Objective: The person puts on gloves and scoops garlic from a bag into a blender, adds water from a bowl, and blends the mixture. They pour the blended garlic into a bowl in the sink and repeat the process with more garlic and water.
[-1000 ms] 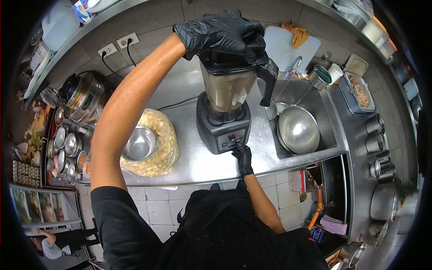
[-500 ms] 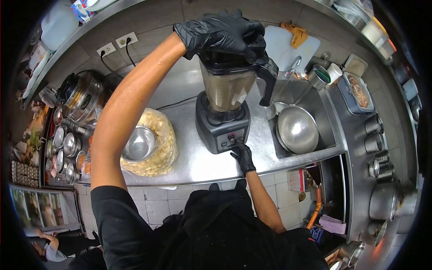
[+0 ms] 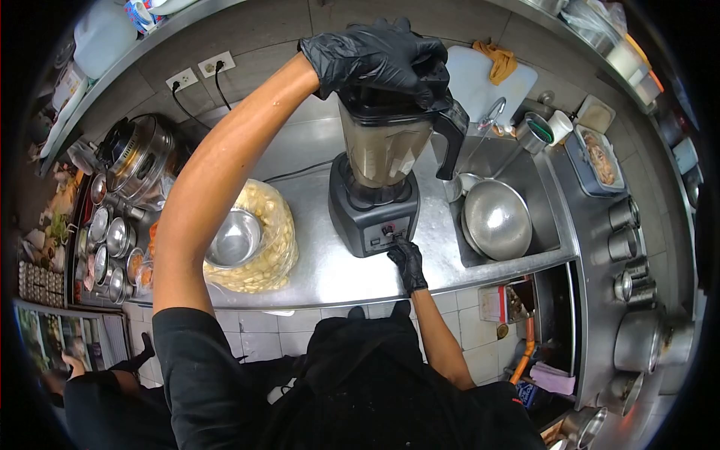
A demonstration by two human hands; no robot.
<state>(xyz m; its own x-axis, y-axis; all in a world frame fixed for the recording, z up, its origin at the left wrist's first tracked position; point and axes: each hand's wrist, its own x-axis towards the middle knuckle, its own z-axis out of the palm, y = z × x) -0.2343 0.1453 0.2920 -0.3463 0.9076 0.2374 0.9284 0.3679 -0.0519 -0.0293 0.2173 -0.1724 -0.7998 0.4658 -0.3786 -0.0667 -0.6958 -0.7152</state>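
My left hand [image 3: 382,64], in a black glove, lies spread over the black lid of the blender jar, pressing on its top. The clear jar [image 3: 382,154] holds a greyish-brown content and sits upright on the black blender base [image 3: 375,217]. Its black handle [image 3: 452,135] points to the right. My right hand [image 3: 406,264], gloved in black, has its fingers bent at the controls on the base's front; the fingertips partly hide the panel. A clear bag of pale yellow pieces [image 3: 274,247] stands left of the blender, with a metal bowl [image 3: 235,238] on it.
A sink [image 3: 544,217] at the right holds a large metal bowl [image 3: 496,219]. A white board [image 3: 480,79] leans behind the faucet [image 3: 493,111]. Metal containers [image 3: 118,236] stand at the left. Another person's dark-clothed body [image 3: 105,409] is at the lower left.
The view has shifted slightly. Both hands keep their places on the lid and at the controls. At the lower left, the other person has moved and now shows closer to me.
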